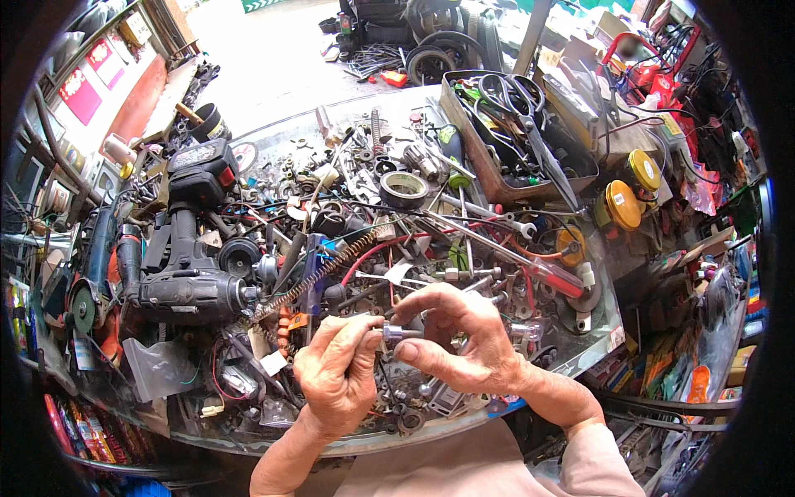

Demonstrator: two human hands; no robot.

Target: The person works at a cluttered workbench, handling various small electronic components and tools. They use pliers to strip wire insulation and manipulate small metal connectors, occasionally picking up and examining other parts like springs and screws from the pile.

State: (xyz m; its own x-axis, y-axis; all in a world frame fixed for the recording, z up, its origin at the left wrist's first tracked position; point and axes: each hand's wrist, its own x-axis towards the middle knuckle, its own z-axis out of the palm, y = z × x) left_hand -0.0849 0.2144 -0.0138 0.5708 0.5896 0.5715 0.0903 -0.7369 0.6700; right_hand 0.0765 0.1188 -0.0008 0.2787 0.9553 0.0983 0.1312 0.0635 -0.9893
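Observation:
Between the thumb and fingers of my left hand (pixel 335 377) is a small silver bolt (pixel 394 332), with its wider hex part next to my fingertips. My right hand (pixel 468 344) is just right of it, thumb and fingers curved and apart, with nothing seen between them. Under both hands, loose hardware lies across the glass-topped table (pixel 364 443). A long coil spring (pixel 319 273) rests just beyond my left hand. A screwdriver with a red, clear handle (pixel 555 276) lies beyond my right hand.
A black cordless drill (pixel 186 290) and an angle grinder (pixel 85 290) lie at the left. A tape roll (pixel 403 189) sits mid-table. A metal box (pixel 517 192) of scissors and tools stands at the far right, beside yellow-lidded jars (pixel 623 205). A plastic bag (pixel 161 369) lies near left.

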